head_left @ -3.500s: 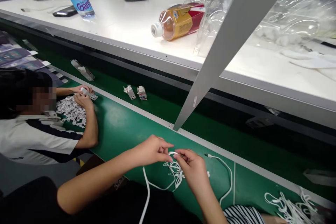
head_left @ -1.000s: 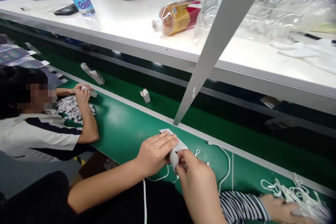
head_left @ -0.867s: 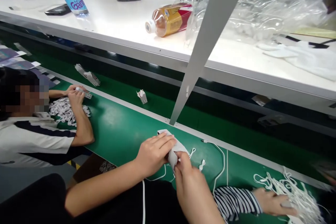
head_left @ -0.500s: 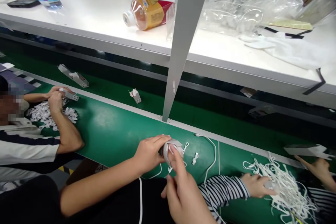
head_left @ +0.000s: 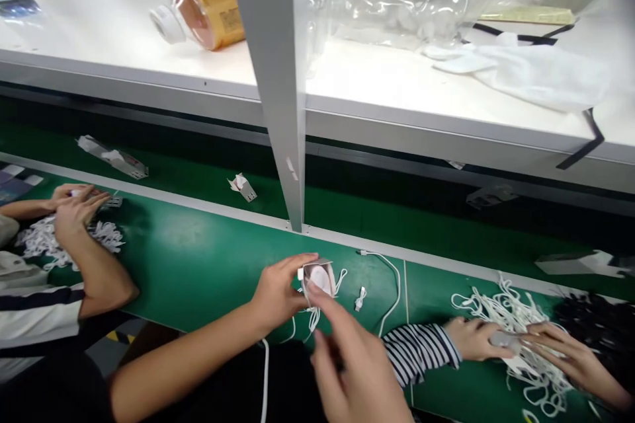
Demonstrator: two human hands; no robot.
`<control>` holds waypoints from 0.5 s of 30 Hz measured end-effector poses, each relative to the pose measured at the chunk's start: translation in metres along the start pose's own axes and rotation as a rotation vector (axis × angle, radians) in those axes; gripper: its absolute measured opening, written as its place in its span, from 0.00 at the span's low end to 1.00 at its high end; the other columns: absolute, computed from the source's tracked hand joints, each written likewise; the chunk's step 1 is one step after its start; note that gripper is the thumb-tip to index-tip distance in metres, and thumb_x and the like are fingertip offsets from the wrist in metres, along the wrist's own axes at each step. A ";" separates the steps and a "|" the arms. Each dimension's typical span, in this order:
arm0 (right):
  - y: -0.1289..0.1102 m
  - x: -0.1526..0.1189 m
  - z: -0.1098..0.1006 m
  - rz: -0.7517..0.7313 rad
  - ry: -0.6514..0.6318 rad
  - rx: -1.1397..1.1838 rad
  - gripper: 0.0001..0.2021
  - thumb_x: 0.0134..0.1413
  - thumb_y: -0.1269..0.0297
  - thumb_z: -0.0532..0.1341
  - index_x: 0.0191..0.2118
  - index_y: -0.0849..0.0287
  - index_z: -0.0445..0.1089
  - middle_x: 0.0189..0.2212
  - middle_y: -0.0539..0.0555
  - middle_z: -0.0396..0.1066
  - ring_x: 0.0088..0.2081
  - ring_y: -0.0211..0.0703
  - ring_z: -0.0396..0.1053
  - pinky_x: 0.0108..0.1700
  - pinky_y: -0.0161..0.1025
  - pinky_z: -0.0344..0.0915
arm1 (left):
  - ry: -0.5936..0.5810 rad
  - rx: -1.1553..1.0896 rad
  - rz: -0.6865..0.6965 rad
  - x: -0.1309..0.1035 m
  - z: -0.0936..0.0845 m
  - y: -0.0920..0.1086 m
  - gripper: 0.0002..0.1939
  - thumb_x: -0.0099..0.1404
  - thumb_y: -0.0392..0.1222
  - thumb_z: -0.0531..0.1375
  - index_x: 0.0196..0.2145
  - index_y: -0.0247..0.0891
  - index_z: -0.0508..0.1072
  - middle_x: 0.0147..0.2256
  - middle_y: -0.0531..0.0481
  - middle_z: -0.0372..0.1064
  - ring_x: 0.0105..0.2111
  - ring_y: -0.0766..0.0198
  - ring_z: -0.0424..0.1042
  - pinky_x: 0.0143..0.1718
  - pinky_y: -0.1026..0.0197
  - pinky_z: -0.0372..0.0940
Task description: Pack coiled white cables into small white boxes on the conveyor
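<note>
1. Currently, the left hand (head_left: 278, 287) is closed around the carton (head_left: 322, 264), its fingers along the left and upper sides
2. The carton is above the green work surface (head_left: 193, 248), in front of the person; whether its underside touches the surface cannot be determined
3. The open end of the carton faces the person and the head camera; a white round part (head_left: 320, 279) shows inside
4. The long axis runs away from the viewer and is strongly foreshortened; the far end is hidden
5. The right hand (head_left: 354, 360) is ungripped: its index finger extends to the lower left of the opening, the thumb stands apart; firm contact with the white round part cannot be confirmed
6. Edges: the pale rail (head_left: 342, 238) borders the work surface behind the carton; the upright post (head_left: 280, 99) rises from it, behind and slightly left
7. Left side: the widest stretch of green extends from the left hand to a co-worker's forearm (head_left: 106, 268)
8. Right side: a cable loop (head_left: 341, 281) sits just beside the carton, then a small coiled cable (head_left: 360, 299) and a long white cable (head_left: 397, 281); a striped sleeve (head_left: 421, 350) limits room beside the right hand
</note>
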State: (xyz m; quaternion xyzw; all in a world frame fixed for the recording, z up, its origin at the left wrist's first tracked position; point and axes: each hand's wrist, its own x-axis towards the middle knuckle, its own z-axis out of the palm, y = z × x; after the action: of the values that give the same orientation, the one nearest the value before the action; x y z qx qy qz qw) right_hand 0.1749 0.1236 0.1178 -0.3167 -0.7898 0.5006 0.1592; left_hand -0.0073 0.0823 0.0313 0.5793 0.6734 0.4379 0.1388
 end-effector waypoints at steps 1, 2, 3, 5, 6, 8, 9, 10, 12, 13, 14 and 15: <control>0.007 -0.005 -0.008 0.011 0.077 0.050 0.17 0.62 0.72 0.53 0.54 0.54 0.64 0.43 0.58 0.76 0.27 0.39 0.74 0.31 0.36 0.73 | -0.008 -0.050 -0.074 0.003 0.001 -0.001 0.31 0.51 0.45 0.74 0.53 0.39 0.74 0.49 0.43 0.77 0.48 0.53 0.78 0.50 0.54 0.75; 0.017 -0.009 -0.014 0.050 0.137 0.079 0.16 0.63 0.71 0.53 0.54 0.53 0.65 0.42 0.57 0.76 0.25 0.38 0.73 0.30 0.35 0.72 | -0.024 -0.103 -0.141 0.006 0.002 0.000 0.34 0.49 0.47 0.76 0.52 0.39 0.74 0.49 0.43 0.77 0.48 0.52 0.78 0.50 0.53 0.74; 0.028 -0.011 -0.017 0.108 0.174 0.079 0.18 0.62 0.70 0.54 0.56 0.53 0.65 0.43 0.57 0.76 0.27 0.38 0.74 0.29 0.34 0.72 | -0.050 -0.163 -0.204 0.009 0.004 0.001 0.35 0.47 0.49 0.76 0.51 0.38 0.75 0.48 0.43 0.77 0.47 0.51 0.78 0.50 0.52 0.74; 0.052 -0.006 -0.015 0.193 0.166 0.037 0.26 0.59 0.70 0.57 0.63 0.52 0.60 0.50 0.60 0.73 0.40 0.46 0.77 0.36 0.38 0.75 | -0.147 -0.294 -0.320 0.016 0.011 0.006 0.33 0.47 0.52 0.76 0.49 0.37 0.76 0.44 0.44 0.78 0.43 0.51 0.79 0.46 0.53 0.75; 0.065 0.001 -0.009 0.200 0.140 0.030 0.31 0.56 0.69 0.60 0.66 0.52 0.57 0.54 0.60 0.71 0.49 0.51 0.74 0.44 0.42 0.75 | -0.207 -0.347 -0.356 0.020 0.016 0.009 0.33 0.46 0.54 0.76 0.48 0.37 0.77 0.43 0.44 0.78 0.42 0.51 0.79 0.45 0.53 0.75; 0.091 0.020 0.004 0.179 0.127 0.155 0.37 0.52 0.67 0.63 0.68 0.54 0.53 0.61 0.61 0.64 0.59 0.55 0.67 0.56 0.48 0.70 | -0.322 -0.384 -0.372 0.029 0.028 0.012 0.37 0.44 0.56 0.76 0.50 0.38 0.77 0.47 0.43 0.77 0.47 0.47 0.77 0.52 0.50 0.72; 0.103 0.032 0.009 0.172 0.142 0.260 0.37 0.51 0.66 0.64 0.67 0.56 0.54 0.61 0.62 0.64 0.60 0.54 0.66 0.58 0.49 0.68 | -0.370 -0.358 -0.368 0.033 0.034 0.012 0.41 0.43 0.56 0.76 0.54 0.40 0.75 0.52 0.41 0.74 0.53 0.44 0.73 0.58 0.47 0.67; 0.115 0.045 0.011 0.182 0.168 0.350 0.35 0.50 0.64 0.66 0.64 0.57 0.57 0.58 0.62 0.67 0.57 0.54 0.69 0.57 0.49 0.68 | -0.411 -0.311 -0.376 0.038 0.039 0.011 0.48 0.43 0.56 0.76 0.60 0.41 0.69 0.59 0.40 0.68 0.60 0.41 0.66 0.62 0.44 0.63; 0.137 0.074 0.006 0.245 0.279 0.423 0.30 0.48 0.61 0.69 0.57 0.60 0.64 0.49 0.60 0.74 0.48 0.51 0.74 0.51 0.46 0.72 | -0.495 -0.198 -0.443 0.045 0.044 0.006 0.58 0.47 0.57 0.74 0.69 0.43 0.54 0.69 0.37 0.50 0.67 0.38 0.53 0.65 0.40 0.58; 0.148 0.089 -0.002 0.277 0.352 0.404 0.27 0.48 0.60 0.70 0.54 0.61 0.67 0.45 0.58 0.75 0.45 0.49 0.74 0.49 0.45 0.72 | -0.545 -0.151 -0.484 0.047 0.044 0.002 0.57 0.52 0.57 0.72 0.71 0.43 0.49 0.70 0.38 0.45 0.68 0.38 0.51 0.64 0.39 0.58; 0.159 0.103 -0.012 0.302 0.430 0.363 0.24 0.49 0.58 0.70 0.51 0.62 0.68 0.44 0.57 0.75 0.44 0.48 0.74 0.48 0.45 0.72 | -0.592 -0.121 -0.515 0.046 0.041 -0.003 0.53 0.56 0.57 0.69 0.71 0.44 0.49 0.70 0.38 0.45 0.68 0.38 0.51 0.64 0.39 0.59; 0.169 0.117 -0.025 0.320 0.506 0.322 0.22 0.53 0.57 0.69 0.50 0.62 0.69 0.44 0.56 0.74 0.43 0.47 0.73 0.47 0.46 0.72 | -0.635 -0.109 -0.531 0.044 0.035 -0.009 0.46 0.59 0.57 0.66 0.69 0.45 0.54 0.69 0.40 0.49 0.67 0.40 0.54 0.64 0.40 0.59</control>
State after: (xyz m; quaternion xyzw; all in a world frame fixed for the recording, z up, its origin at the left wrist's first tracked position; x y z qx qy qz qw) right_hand 0.1588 0.2680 -0.0291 -0.5214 -0.5766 0.5430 0.3176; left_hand -0.0015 0.1376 0.0182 0.4834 0.6990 0.2215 0.4781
